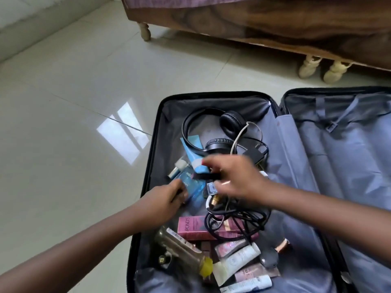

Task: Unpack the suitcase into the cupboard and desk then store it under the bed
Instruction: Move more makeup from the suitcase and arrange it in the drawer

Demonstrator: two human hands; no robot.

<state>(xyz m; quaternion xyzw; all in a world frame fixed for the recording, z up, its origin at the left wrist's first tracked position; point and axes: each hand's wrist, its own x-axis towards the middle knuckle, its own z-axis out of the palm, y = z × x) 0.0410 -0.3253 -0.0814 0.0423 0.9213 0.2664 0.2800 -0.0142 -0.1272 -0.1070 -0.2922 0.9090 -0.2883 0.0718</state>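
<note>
While hands (pixel 237 178) reach in, cables (pixel 237 218) overlie the Pond's box (pixel 190 228).

Glossy tiled floor (pixel 74 85), polished wooden bed frame (pixel 264 24), grey cloth suitcase lining (pixel 349 157), cardboard box (pixel 190 227)

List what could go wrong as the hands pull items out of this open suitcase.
1. The black cables lie tangled over the pink Pond's box; lifting one could drag out the other.
2. The headphones rest on the blue tube, so pulling the tube may tip them.
3. The right hand is blurred above small bottles; a quick grab might knock them.
</note>
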